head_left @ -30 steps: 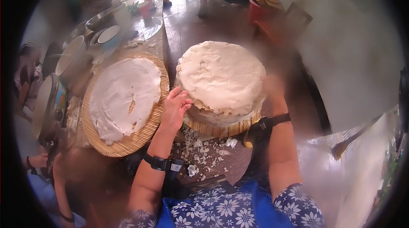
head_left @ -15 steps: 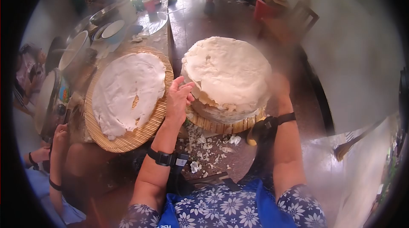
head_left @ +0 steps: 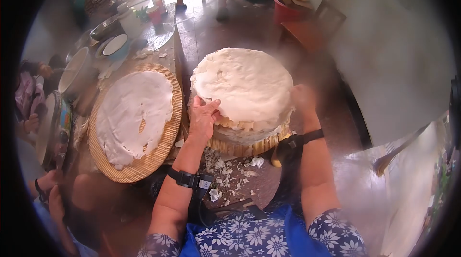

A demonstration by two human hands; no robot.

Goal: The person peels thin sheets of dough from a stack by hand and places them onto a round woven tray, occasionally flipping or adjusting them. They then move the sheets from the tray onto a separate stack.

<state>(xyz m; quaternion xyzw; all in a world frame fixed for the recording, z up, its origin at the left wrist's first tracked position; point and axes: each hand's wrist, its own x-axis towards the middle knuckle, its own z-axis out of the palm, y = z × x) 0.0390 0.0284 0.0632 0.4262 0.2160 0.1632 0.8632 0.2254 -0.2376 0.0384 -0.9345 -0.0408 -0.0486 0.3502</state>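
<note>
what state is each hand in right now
Left hand: fingers bent at the left edge of the thick, round, white layered stack; grip unclear.
Right hand: blurred, at its right edge; open or closed cannot be told.

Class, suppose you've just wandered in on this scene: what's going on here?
A person has both bare hands at a thick, round, pale stack. The left hand is at its near left edge, by the ragged rim; the right hand is at its right side, too blurred to show its grip. The stack rests on a slatted mat. To the left, a round woven tray bears a thin, torn white sheet. Pale scraps lie scattered nearer the person.
</note>
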